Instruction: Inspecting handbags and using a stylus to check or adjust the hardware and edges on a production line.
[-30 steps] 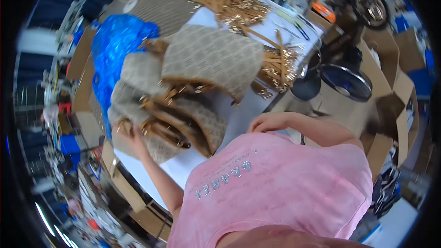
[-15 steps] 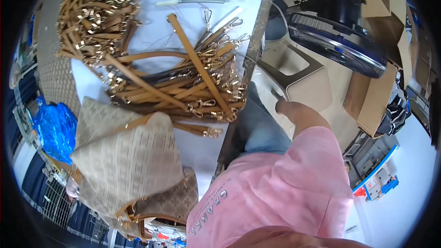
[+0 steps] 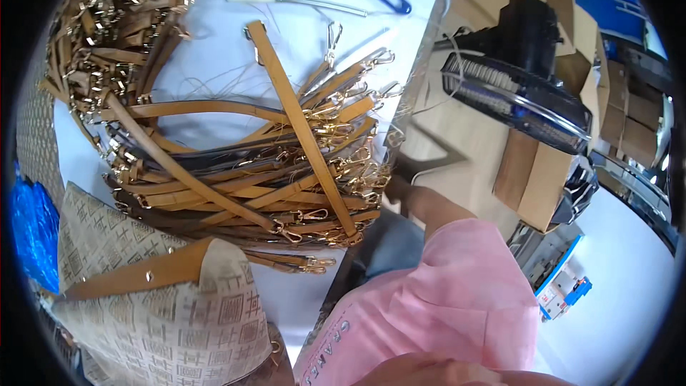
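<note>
**Tan, gold and white**

The counter [image 3: 236, 64] is white. The leather straps [image 3: 236, 171] piled on it are tan and brown with gold clasps. At the counter's near left corner, the handbag [image 3: 157, 314] is beige with a darker woven geometric pattern and a tan trim band. Beyond its left edge, a plastic bag [image 3: 32, 236] is bright blue. The shirt [image 3: 443, 307] is pink; the fan [image 3: 522, 93] is black.

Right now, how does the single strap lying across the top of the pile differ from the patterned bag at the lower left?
The single strap is narrow, plain tan, with gold clips at its ends. The patterned bag is broad, beige, with a printed pattern. The strap rests on the strap pile; the bag lies beside it. Both show tan leather.
</note>
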Demonstrator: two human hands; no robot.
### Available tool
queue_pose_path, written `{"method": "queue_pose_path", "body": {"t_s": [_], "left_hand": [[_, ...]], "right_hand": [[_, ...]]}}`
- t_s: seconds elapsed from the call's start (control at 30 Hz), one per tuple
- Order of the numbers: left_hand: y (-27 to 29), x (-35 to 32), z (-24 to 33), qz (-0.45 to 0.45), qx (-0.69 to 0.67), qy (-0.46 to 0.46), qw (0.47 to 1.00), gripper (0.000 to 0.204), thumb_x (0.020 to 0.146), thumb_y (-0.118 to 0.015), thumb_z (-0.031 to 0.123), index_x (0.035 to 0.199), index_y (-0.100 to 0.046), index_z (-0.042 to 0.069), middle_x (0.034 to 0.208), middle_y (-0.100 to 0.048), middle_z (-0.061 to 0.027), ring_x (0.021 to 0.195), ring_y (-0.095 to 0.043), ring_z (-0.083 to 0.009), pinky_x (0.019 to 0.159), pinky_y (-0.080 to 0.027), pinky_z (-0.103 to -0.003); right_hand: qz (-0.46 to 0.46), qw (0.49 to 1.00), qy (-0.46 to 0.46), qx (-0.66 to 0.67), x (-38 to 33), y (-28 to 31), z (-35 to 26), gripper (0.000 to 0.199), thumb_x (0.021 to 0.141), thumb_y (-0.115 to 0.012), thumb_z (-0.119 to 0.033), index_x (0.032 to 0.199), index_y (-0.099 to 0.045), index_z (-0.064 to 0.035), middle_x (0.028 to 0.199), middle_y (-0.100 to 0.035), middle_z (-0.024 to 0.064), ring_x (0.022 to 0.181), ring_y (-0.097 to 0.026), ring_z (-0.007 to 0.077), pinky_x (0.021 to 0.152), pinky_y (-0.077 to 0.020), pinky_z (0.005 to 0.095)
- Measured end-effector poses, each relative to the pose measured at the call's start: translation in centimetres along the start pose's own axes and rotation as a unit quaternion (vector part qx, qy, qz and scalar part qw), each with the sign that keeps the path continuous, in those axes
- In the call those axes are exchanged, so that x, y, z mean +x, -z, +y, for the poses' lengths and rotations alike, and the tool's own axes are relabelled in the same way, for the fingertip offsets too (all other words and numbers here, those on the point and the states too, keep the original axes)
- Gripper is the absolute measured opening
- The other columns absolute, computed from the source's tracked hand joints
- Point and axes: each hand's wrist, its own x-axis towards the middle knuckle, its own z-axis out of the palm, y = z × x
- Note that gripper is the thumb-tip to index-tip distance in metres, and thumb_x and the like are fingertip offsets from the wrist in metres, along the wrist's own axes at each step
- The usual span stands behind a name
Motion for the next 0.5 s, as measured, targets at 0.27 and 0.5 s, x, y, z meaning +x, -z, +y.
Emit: {"method": "queue_pose_path", "body": {"t_s": [0.27,0.5], "left_hand": [[-2.1,0.2,-4.3,-0.008,-0.061,-0.013,0.998,0.026,0.095,-0.057,0.024,0.108,-0.062,0.002,0.092,-0.066,-0.0092,0.069,-0.056,-0.0175,0.061,-0.044,-0.030],[-6.2,1.4,-7.4,-0.013,-0.101,-0.043,0.994,0.024,0.094,-0.058,0.024,0.103,-0.065,0.002,0.086,-0.067,-0.0083,0.066,-0.055,-0.0172,0.059,-0.043,-0.030]], "right_hand": [[0.072,0.996,0.003,-0.052,0.7,3.8,-1.4,0.022,0.081,-0.057,-0.023,0.085,-0.073,-0.0088,0.094,-0.071,0.0104,0.093,-0.066,0.0286,0.086,-0.0451,0.0478],[0.220,0.968,0.050,-0.112,7.2,4.9,2.0,0.024,0.080,-0.057,-0.024,0.085,-0.071,-0.0058,0.089,-0.070,0.0139,0.088,-0.066,0.0309,0.078,-0.0491,0.0447]]}}
